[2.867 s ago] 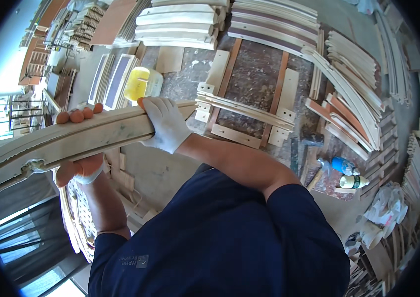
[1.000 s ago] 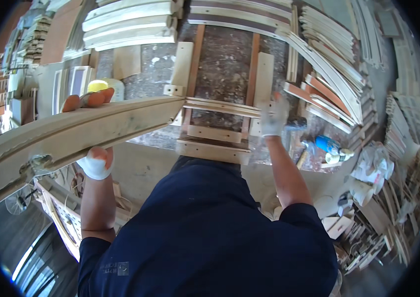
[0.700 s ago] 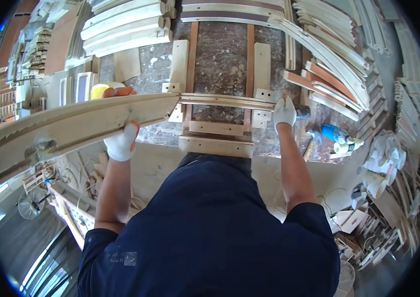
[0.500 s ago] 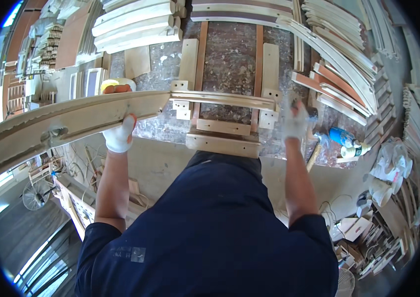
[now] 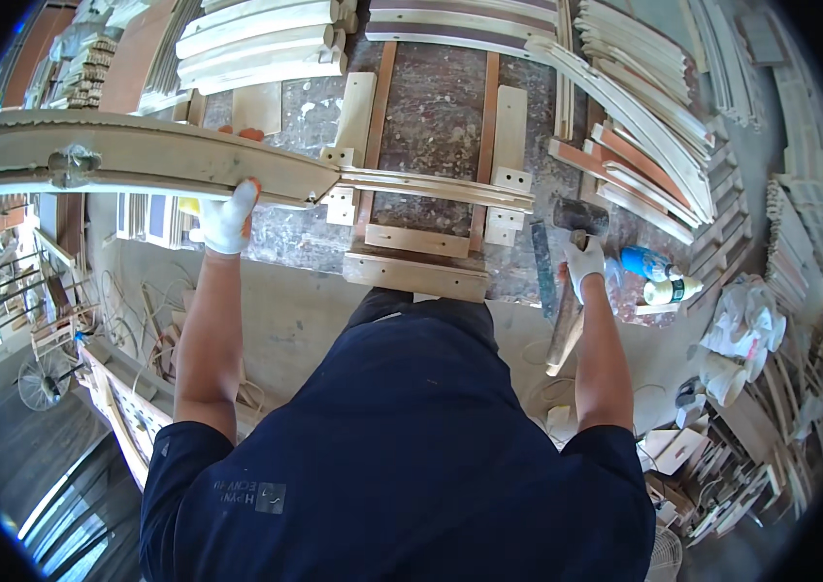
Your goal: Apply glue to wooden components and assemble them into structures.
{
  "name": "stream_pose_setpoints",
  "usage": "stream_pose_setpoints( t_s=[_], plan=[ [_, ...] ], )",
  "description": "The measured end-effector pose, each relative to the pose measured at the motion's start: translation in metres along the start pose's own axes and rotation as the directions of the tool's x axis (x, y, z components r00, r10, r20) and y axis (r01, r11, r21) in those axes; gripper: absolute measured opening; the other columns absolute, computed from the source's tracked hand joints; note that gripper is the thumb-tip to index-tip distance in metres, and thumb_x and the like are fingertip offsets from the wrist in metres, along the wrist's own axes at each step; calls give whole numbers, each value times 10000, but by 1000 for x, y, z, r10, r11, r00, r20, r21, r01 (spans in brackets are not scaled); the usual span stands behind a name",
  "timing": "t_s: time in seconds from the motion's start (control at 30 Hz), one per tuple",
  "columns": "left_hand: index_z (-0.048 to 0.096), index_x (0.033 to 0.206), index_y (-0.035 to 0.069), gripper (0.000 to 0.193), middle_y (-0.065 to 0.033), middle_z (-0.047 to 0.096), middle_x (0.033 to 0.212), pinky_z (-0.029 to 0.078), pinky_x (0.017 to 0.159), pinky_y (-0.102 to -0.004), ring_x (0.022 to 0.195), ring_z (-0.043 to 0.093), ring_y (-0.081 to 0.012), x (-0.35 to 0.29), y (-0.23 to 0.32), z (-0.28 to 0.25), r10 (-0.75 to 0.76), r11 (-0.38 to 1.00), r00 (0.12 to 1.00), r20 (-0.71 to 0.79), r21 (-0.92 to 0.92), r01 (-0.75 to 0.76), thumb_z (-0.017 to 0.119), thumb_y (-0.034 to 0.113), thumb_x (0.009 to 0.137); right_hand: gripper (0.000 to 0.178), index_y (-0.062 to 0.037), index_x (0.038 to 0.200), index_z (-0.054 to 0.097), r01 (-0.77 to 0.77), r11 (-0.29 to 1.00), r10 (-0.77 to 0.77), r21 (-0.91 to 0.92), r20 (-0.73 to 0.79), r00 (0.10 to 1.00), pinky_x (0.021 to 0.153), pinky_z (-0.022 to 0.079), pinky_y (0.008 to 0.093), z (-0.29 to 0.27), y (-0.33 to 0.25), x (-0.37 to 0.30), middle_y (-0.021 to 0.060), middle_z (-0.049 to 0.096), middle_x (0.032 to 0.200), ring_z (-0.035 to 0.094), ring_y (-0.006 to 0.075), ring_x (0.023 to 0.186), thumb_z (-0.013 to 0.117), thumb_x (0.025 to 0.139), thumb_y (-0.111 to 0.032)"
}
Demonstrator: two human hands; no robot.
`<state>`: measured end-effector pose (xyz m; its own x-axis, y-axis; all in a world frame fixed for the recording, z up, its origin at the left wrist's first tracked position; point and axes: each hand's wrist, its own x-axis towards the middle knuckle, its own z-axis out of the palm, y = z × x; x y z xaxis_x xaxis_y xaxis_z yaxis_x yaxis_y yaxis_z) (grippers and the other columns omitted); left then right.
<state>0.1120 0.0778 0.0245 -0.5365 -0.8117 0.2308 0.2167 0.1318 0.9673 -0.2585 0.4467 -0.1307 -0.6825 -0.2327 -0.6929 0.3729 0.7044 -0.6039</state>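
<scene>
A long pale wooden board with a hole near its far-left end runs in from the left. My left hand, in a white glove with orange fingertips, is closed around the board near its angled right end. That end meets a narrow grooved wooden rail, which lies across two drilled wooden blocks on the workbench. At the bench's right side my right hand, gloved too, is closed on a hammer close under its dark head. The hammer's handle points down toward me, past the bench edge.
Wooden parts are stacked along the bench's back. Curved slats lie at the right. A blue bottle and a pale bottle lie beside my right hand. A dark flat strip lies left of the hammer.
My right hand, blurred and apart from the hammer earlier, now grips it, and the handle has swung to the left. The board's left end has risen in view, my left hand still on it.
</scene>
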Motion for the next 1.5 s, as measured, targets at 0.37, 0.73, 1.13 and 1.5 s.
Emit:
stream_pose_setpoints(
  t_s=[0.37, 0.73, 1.13, 1.5],
  plan=[
    [410, 1371, 54, 690, -186, 574, 1254, 350, 1077, -443, 1210, 526, -336, -8, -17, 12, -54, 995, 999, -9, -86, 53, 584, 13, 704, 113, -77, 937, 522, 149, 981, -155, -120, -44, 987, 316, 382, 336, 21, 9, 15, 74, 499, 598, 447, 183, 381, 559, 834, -104],
    [435, 1334, 52, 704, -170, 592, 1221, 386, 1035, -426, 1135, 549, -301, -12, -11, 20, -99, 995, 993, -57, -28, 97, 573, 7, 645, 58, -70, 823, 529, 82, 997, -82, 2, 46, 996, 323, 392, 336, 19, 13, 20, 74, 504, 557, 467, 178, 384, 563, 815, -116],
    [521, 1269, 9, 642, -139, 634, 1172, 475, 933, -370, 1055, 601, -268, -12, -22, 0, -61, 974, 994, -93, 212, 80, 641, 40, 639, 62, -67, 861, 538, 10, 997, -16, 79, 81, 997, 317, 377, 327, 27, 35, 23, 93, 520, 606, 464, 191, 386, 550, 815, -106],
    [518, 1305, -2, 710, -156, 596, 1275, 435, 1016, -405, 1155, 565, -274, -3, -3, 2, -107, 994, 993, -54, -40, 105, 748, 96, 641, 297, -44, 990, 569, 403, 773, -538, -490, -171, 825, 658, 519, 456, -6, 86, 61, 168, 602, 808, 576, 335, 666, 653, 786, -243]
  ],
)
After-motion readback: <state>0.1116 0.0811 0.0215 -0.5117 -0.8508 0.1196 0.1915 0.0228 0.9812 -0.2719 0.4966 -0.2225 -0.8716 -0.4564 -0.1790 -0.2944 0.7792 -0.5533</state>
